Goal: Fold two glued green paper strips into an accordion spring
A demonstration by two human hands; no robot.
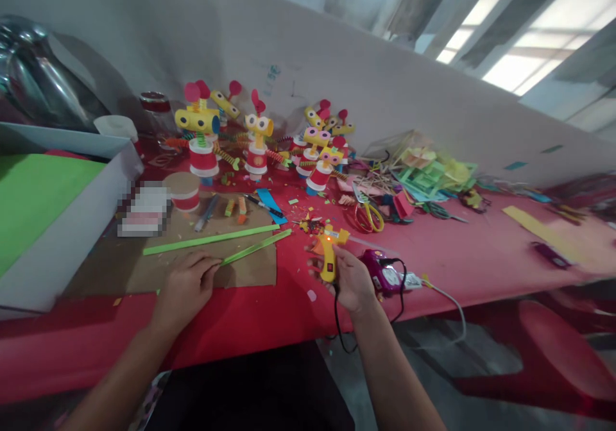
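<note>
Between the thumb and fingers of my left hand [190,287] is the near end of a green paper strip [257,246], which slants up to the right above a piece of cardboard [120,267]. A second green strip [206,240] lies on the cardboard just beyond it. My right hand [349,277] is wrapped round a yellow hot glue gun [328,258] with a small light glowing on it. Its black cord hangs down by my wrist. Small folded paper springs [235,208], a pen [264,206] and a blue strip [271,205] lie past the strips.
Several paper-cup figures [256,149] stand along the wall. Yellow-handled scissors [369,216] and heaped paper scraps [433,168] lie to the right. A purple power strip [382,274] sits near the table edge. On the left stands a white box [115,181] with green paper inside.
</note>
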